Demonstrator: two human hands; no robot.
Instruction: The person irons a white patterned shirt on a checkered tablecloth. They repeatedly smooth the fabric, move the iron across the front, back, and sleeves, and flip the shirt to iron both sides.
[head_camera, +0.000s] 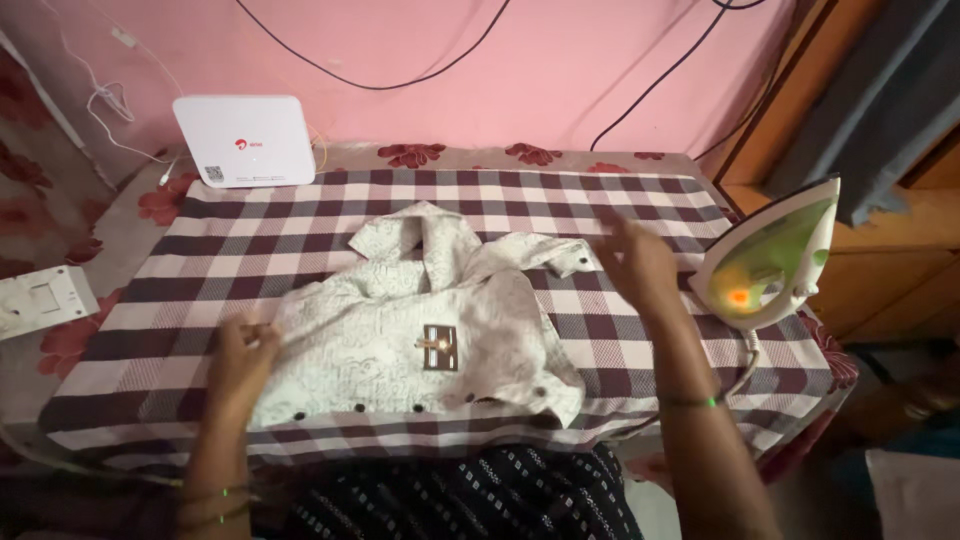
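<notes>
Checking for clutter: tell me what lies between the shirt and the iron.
Head view: only checked cloth and the right hand lie between shirt and iron.

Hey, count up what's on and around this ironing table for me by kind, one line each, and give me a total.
Shirt, under the left hand: 1
Checked cloth, below the right hand: 1
Steam iron, standing on end: 1
White router box: 1
White switch box: 1
Total: 5

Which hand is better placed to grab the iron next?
Right. The right hand hovers open beside the upright iron at the table's right edge; the left hand is pinning the small shirt on the far side.
</notes>
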